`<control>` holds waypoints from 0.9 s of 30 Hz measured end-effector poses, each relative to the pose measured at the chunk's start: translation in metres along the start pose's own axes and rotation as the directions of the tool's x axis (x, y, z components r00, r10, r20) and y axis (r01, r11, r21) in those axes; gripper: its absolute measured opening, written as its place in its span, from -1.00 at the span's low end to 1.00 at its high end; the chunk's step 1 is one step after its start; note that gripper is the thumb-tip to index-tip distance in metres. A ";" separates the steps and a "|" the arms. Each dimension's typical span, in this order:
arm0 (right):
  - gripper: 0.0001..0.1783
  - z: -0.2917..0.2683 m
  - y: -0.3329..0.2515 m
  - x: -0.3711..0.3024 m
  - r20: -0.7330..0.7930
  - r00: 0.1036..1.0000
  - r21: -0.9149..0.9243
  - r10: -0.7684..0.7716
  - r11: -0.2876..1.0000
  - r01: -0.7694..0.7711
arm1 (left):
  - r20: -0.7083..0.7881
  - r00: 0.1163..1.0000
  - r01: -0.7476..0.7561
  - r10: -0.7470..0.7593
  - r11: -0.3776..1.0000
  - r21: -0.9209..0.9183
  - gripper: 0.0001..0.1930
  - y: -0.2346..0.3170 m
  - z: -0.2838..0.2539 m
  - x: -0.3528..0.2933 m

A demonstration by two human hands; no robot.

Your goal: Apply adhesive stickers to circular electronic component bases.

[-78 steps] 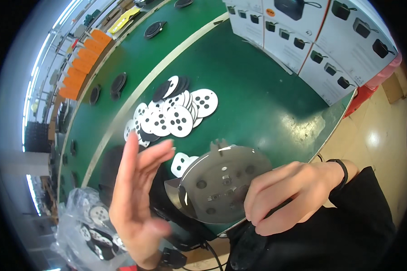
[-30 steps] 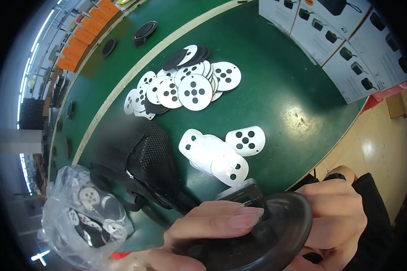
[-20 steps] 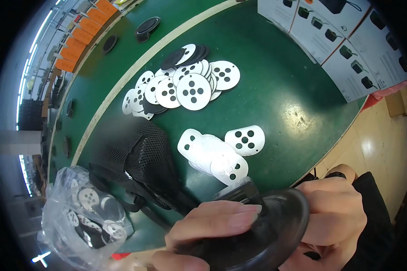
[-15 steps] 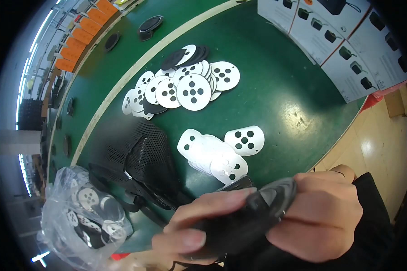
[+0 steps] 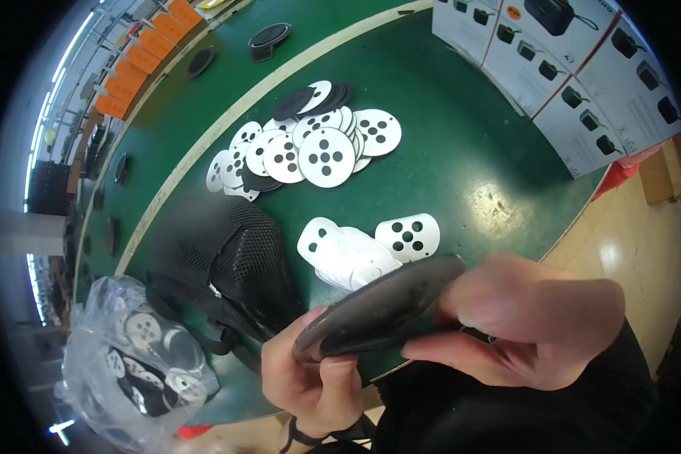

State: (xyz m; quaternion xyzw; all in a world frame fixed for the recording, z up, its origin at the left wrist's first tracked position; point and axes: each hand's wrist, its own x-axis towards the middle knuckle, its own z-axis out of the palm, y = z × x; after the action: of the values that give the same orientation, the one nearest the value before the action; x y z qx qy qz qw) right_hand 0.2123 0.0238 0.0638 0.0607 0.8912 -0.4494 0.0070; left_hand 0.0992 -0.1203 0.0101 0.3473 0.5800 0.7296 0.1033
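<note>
Hands: the left hand (image 5: 321, 378) and right hand (image 5: 533, 321) both close on a dark round disc (image 5: 378, 306), held edge-on just above the near rim of the green tabletop (image 5: 461, 151).
Change: half a second ago the disc lay flatter under the fingers; now it is tipped up, its rim toward the camera.
Meaning: the piece seems to be turned for handling.
Nearby: white perforated discs (image 5: 356, 250) just beyond; black mesh cover (image 5: 234, 265); plastic bag (image 5: 129, 356) of parts.
</note>
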 end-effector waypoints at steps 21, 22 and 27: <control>-0.76 0.045 0.004 0.010 -0.654 -0.031 -0.733 -0.756 0.623 0.273 | 0.679 0.728 0.645 -0.090 0.426 -0.634 -0.29 -0.040 -0.046 -0.004; -0.76 0.045 0.007 0.000 -0.671 0.249 -0.502 -0.699 0.675 0.541 | 0.657 0.748 0.628 -0.095 0.421 -0.655 -0.28 -0.043 -0.046 -0.008; -0.76 0.031 0.019 0.003 -0.390 -0.004 -0.768 -0.921 0.323 0.554 | 0.595 0.802 0.487 0.056 0.515 -0.705 -0.34 -0.038 -0.047 -0.009</control>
State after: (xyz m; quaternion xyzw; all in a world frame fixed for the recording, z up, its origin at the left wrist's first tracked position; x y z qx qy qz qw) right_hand 0.2101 0.0101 0.0299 -0.2430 0.7299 -0.0993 -0.6312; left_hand 0.0672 -0.1503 -0.0322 0.3689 0.1463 0.7621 0.5115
